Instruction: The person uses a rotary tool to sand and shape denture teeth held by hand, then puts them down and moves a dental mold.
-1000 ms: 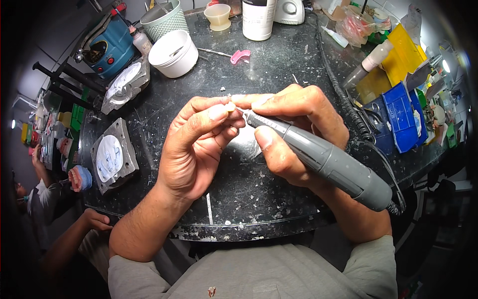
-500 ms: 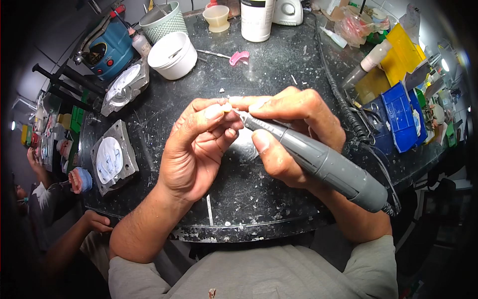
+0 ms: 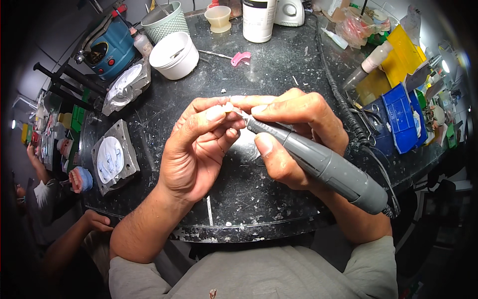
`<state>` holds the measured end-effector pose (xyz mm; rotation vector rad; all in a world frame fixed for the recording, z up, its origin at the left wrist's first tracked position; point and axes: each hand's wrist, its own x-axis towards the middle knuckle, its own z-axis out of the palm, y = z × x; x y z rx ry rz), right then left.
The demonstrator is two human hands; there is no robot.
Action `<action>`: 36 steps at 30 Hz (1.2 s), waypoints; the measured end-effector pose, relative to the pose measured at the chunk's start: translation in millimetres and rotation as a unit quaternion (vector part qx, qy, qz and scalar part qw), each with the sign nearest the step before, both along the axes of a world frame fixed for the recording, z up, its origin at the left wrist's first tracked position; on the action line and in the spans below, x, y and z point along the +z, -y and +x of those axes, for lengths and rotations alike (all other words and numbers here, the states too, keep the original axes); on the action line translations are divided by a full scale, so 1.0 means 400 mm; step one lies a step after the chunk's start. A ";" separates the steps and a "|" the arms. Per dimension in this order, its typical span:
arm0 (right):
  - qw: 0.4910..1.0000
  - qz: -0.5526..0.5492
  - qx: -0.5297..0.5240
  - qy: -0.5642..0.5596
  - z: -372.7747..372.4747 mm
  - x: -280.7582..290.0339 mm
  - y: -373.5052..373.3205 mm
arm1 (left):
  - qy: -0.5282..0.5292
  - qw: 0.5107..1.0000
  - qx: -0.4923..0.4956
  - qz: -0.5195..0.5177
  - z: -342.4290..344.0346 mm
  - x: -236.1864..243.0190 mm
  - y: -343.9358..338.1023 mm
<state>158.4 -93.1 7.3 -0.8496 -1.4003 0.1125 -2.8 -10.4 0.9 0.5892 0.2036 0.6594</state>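
Between the thumb and index finger of my left hand [image 3: 191,142] is a small cream-coloured piece, tooth-like in look [image 3: 228,107]; the fingertips cover part of it. My right hand [image 3: 316,112] is wrapped round a grey rotary handpiece [image 3: 323,164], slanting from lower right up to the left. The handpiece's thin tip points at the small piece, close to my left fingertips. Whether tip and piece touch, I cannot tell. My right index finger reaches forward to the left fingertips. Both hands are above the black worktop [image 3: 239,199].
Two metal flasks with white plaster [image 3: 110,159] lie at left, near a pink-and-blue dental model [image 3: 80,179]. Further back are a white tub [image 3: 173,56], a pink curved piece [image 3: 241,58] and a white bottle [image 3: 258,20]. A coiled cord [image 3: 343,94] runs past a blue box [image 3: 400,117].
The small piece looks slightly turned between my left fingers. My right hand and the handpiece have shifted a little to the right; my left hand has hardly moved.
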 end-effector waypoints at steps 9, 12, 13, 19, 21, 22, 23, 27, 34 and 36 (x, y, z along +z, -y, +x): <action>1.000 -0.002 -0.003 -0.001 0.001 -0.004 0.003 | 0.006 1.000 -0.003 0.014 0.004 0.003 -0.001; 1.000 0.004 -0.004 -0.001 0.003 -0.003 -0.005 | -0.002 1.000 -0.001 0.001 0.004 0.000 -0.001; 1.000 0.015 0.000 -0.004 0.001 -0.004 -0.007 | 0.004 1.000 0.001 0.009 0.004 0.000 -0.001; 1.000 -0.014 -0.009 -0.013 -0.002 -0.001 0.005 | -0.001 1.000 0.001 0.022 0.004 0.005 0.001; 1.000 -0.008 -0.008 -0.006 0.001 -0.002 -0.002 | -0.004 0.999 0.012 0.042 0.006 0.004 0.001; 1.000 -0.001 -0.007 0.002 0.002 -0.003 -0.005 | -0.004 0.999 0.012 0.041 0.005 0.001 0.000; 1.000 -0.002 -0.007 0.002 0.003 -0.004 -0.004 | -0.013 0.999 0.018 0.038 0.003 -0.001 0.000; 0.999 -0.030 -0.011 0.010 0.009 0.004 0.006 | -0.019 0.999 0.021 0.024 0.001 0.000 -0.001; 0.999 -0.022 -0.035 -0.002 0.011 0.006 0.009 | -0.028 0.999 0.035 0.031 0.005 0.000 -0.005; 0.999 -0.011 -0.041 0.014 0.012 0.004 0.008 | -0.054 0.997 0.038 0.029 0.009 0.006 0.002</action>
